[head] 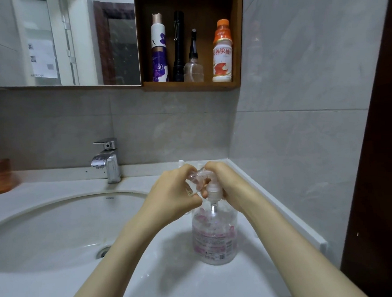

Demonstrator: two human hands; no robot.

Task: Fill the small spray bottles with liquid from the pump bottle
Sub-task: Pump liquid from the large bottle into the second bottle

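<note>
I am at the filling step. My left hand point(170, 195) grips a small bottle point(195, 177), tipped at the spout. My right hand point(227, 183) curls round the top of the pump bottle point(215, 234), which stands right of the sink point(57, 216). Next, I think: press down slowly, keeping its mouth under the spout.

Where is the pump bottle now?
In the head view, the pump bottle stands on the counter right of the sink, its pump between the left hand and right hand.
</note>
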